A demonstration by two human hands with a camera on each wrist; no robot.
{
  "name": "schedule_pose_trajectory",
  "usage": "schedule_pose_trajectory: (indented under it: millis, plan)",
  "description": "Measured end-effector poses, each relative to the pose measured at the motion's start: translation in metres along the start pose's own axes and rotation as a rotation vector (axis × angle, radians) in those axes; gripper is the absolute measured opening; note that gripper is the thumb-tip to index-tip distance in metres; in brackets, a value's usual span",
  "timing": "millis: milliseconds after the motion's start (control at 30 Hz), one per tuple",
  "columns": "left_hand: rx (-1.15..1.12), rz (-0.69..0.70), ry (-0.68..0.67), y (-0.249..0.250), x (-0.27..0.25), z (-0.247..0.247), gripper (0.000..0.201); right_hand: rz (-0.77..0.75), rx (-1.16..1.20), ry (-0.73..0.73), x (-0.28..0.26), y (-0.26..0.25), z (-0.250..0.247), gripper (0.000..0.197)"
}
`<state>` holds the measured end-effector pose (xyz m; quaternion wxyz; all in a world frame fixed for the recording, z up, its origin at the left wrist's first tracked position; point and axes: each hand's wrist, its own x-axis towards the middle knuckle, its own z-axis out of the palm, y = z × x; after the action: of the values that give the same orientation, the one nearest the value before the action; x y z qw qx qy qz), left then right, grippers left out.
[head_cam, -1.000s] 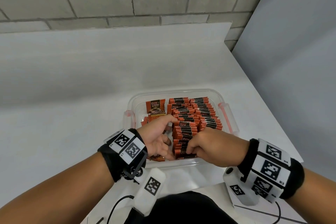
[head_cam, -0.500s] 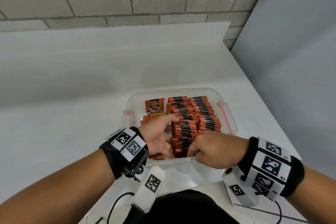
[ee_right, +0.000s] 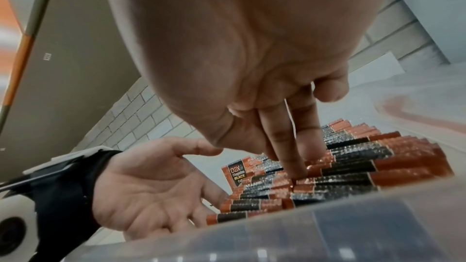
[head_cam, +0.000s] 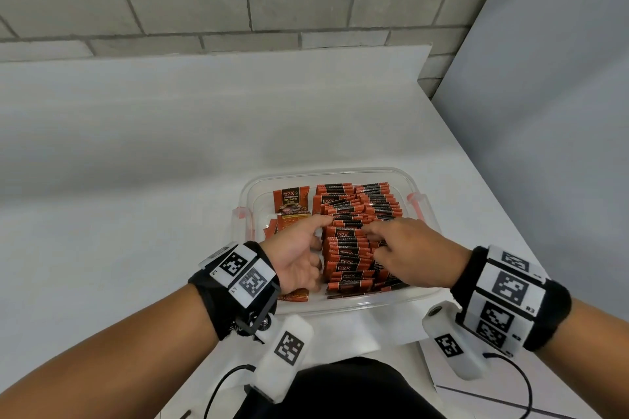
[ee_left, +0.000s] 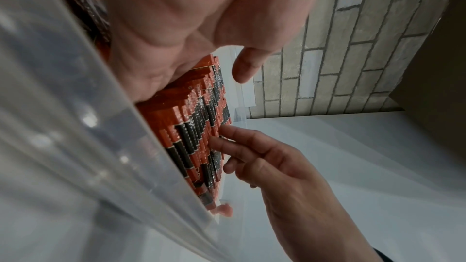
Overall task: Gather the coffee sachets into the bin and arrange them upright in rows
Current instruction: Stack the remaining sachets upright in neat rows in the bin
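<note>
Orange-black sachets (head_cam: pixel 354 235) upright in clear bin (head_cam: pixel 413 187)

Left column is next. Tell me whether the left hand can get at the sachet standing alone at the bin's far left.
Probably yes. The left hand is open inside the bin, against the left side of the packed rows. The lone upright sachet stands just beyond its fingertips, with only low loose sachets between.

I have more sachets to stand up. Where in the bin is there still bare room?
The bin's left part has room: bare floor between its left wall and the upright sachet rows, around a few loose sachets. The middle and right are packed, with the left hand and right hand working there.
</note>
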<state>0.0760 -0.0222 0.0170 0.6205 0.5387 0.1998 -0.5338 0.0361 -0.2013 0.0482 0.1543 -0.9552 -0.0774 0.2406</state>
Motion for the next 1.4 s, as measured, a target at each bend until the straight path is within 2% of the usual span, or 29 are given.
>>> schedule_pose_trajectory:
  millis: [200, 367, 500, 567, 700, 900, 1133, 1267, 1400]
  plan:
    - [0.022, 0.005, 0.013, 0.001, -0.001, -0.001, 0.075, 0.013, 0.04, 0.012, -0.004, -0.006, -0.001, 0.033]
    - [0.022, 0.005, 0.007, 0.001, 0.001, -0.002, 0.067, 0.011, 0.08, 0.004, -0.005, -0.009, -0.002, 0.033]
    - [0.043, 0.02, 0.021, 0.003, -0.001, -0.002, 0.073, 0.023, 0.093, 0.006, -0.003, -0.009, -0.003, 0.034]
    - [0.028, 0.051, 0.035, 0.004, 0.001, -0.004, 0.076, 0.058, 0.113, 0.049, -0.002, -0.009, -0.008, 0.041]
    - [-0.012, 0.1, 0.034, 0.011, 0.002, -0.006, 0.062, 0.12, 0.172, 0.133, 0.003, -0.009, -0.019, 0.042]
    - [-0.018, 0.125, 0.013, 0.02, 0.001, -0.002, 0.069, 0.142, 0.224, 0.097, 0.007, -0.012, -0.014, 0.045]
    - [-0.006, 0.118, 0.023, 0.021, 0.004, -0.003, 0.067, 0.161, 0.323, 0.073, 0.01, -0.009, -0.018, 0.045]
    - [0.016, 0.112, 0.01, 0.021, 0.006, -0.005, 0.076, 0.18, 0.318, 0.088, 0.011, -0.005, -0.018, 0.044]
    - [0.043, 0.117, 0.024, 0.02, 0.009, -0.006, 0.068, 0.162, 0.333, 0.047, 0.012, -0.01, -0.015, 0.044]
